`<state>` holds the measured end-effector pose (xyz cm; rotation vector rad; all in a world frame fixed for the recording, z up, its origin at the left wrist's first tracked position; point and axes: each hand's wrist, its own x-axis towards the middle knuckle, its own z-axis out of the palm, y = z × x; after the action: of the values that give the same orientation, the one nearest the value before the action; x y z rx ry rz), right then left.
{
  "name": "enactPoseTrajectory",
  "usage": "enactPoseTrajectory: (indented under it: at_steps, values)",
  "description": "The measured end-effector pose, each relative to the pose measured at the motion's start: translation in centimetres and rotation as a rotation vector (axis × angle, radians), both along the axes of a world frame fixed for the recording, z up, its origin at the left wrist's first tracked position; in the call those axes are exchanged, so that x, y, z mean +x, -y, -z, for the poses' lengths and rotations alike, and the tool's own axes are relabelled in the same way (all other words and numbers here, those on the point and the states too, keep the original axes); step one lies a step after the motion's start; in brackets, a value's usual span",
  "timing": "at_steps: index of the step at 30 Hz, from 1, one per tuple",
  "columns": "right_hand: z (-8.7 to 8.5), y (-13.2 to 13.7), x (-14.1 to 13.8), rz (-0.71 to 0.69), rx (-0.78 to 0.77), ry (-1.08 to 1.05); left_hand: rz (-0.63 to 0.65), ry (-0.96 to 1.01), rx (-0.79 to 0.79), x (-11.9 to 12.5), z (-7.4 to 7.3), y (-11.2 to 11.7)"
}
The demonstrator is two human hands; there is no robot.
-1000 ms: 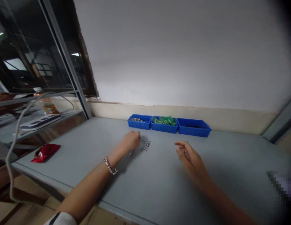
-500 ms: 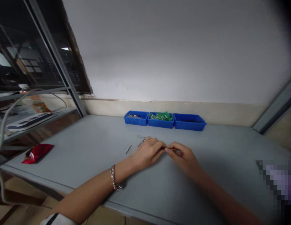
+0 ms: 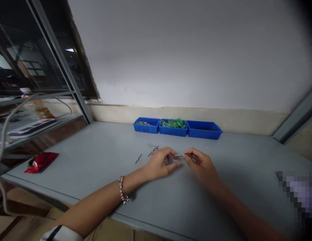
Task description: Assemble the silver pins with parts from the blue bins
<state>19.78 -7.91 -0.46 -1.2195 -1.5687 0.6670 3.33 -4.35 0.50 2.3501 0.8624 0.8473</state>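
Between thumb and fingers, my right hand [image 3: 199, 163] pinches a thin metal pin [image 3: 178, 155] whose bare end points left. My left hand [image 3: 162, 164] is open around that end, thumb and fingers apart; whether a fingertip touches the pin I cannot tell. Left of my left hand, a slim dark-and-silver rod [image 3: 138, 158] lies alone on the grey table [image 3: 95, 157]. More such rods [image 3: 153, 150] lie close by my left knuckles, beside some small clear pieces [image 3: 152, 145].
Along the wall stand three blue bins: one with metal pins [image 3: 146, 130], one with green packets [image 3: 173, 132], one with dark contents [image 3: 204, 134]. A red packet [image 3: 41, 162] lies at the table's left. A pale cable [image 3: 3, 144] hangs beside the left shelf.
My left thumb and fingers have come apart, and the pin's end now shows between the hands. My right hand has shifted slightly right, still pinching the pin.
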Motion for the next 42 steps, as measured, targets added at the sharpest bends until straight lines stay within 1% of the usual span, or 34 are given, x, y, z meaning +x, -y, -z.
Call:
enactPoseTrajectory:
  at_steps: [4,10,12,14,17,21,26,29,34,42]
  values:
    - [0.02,0.0,0.01,0.003,-0.024,-0.012,0.025,0.043,-0.122,0.22,0.02,0.14]
    - [-0.01,0.06,0.0,0.0,-0.049,-0.001,0.025,0.106,-0.316,0.27,-0.03,-0.03]
    - [0.03,0.09,-0.02,-0.005,-0.066,0.0,0.021,0.126,-0.354,0.29,0.06,-0.13]
    - [0.08,0.12,-0.07,-0.008,-0.075,0.001,0.019,0.154,-0.351,0.3,0.2,-0.22]
    - [0.13,0.15,-0.18,-0.004,-0.077,-0.016,0.025,0.195,-0.291,0.28,0.33,-0.27]
    - [0.01,0.2,-0.3,0.014,-0.091,-0.041,0.013,0.182,-0.203,0.24,0.17,-0.22]
    - [-0.18,0.27,-0.29,0.021,-0.073,-0.028,-0.012,0.168,-0.156,0.29,0.04,-0.16]
    - [-0.2,0.3,-0.3,0.012,-0.071,-0.04,-0.024,0.176,-0.155,0.34,0.22,-0.18]
    - [-0.18,0.35,-0.32,0.015,-0.08,-0.079,-0.045,0.171,-0.199,0.38,0.71,-0.34]
    - [-0.09,0.33,-0.33,0.021,-0.07,-0.011,-0.031,0.174,-0.235,0.38,0.81,-0.47]
